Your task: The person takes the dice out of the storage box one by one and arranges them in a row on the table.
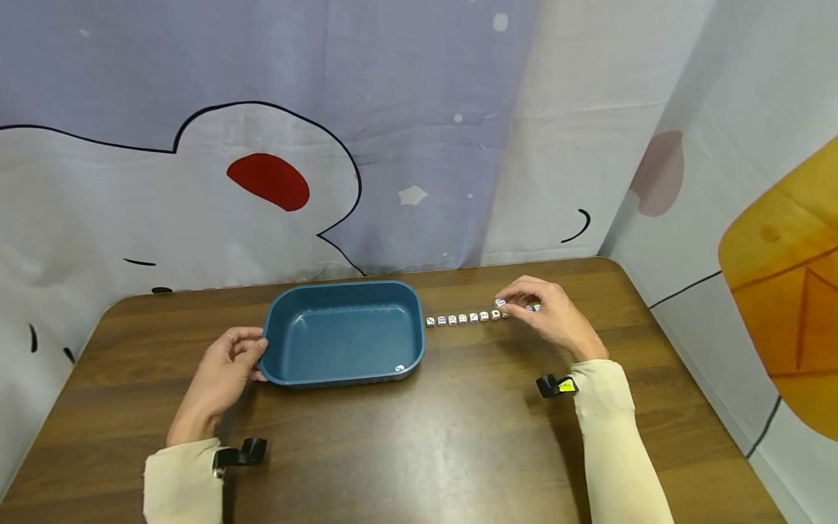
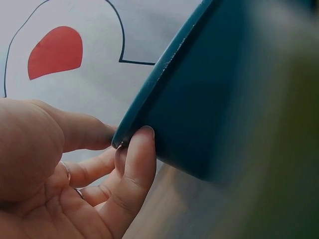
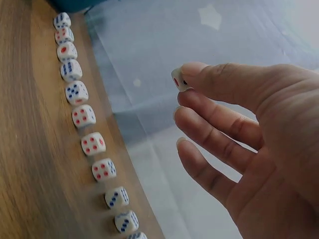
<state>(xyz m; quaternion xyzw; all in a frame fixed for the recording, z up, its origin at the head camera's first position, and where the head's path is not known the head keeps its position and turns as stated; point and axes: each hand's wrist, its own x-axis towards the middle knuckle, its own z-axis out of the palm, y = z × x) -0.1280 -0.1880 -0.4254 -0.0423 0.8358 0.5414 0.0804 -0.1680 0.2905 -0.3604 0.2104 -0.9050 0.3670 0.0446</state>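
A teal plastic tub [image 1: 350, 342] with rounded corners stands on the wooden table. My left hand [image 1: 225, 371] pinches its left rim between thumb and fingers; the left wrist view shows the thumb on top of the rim [image 2: 149, 82]. In my right hand [image 1: 553, 313], thumb and index finger pinch a white die [image 3: 177, 79], raised above a line of dice. This row of white dice [image 3: 83, 116], with red and blue pips, runs from the tub's right side toward the right. Part of the row is hidden behind my right hand in the head view.
Near the tub's front right corner, inside, is a small white spot [image 1: 400, 368]. The brown table [image 1: 406, 451] ends at the back against a printed curtain [image 1: 425, 145]. Another curtain [image 1: 720, 313] hangs along the right side.
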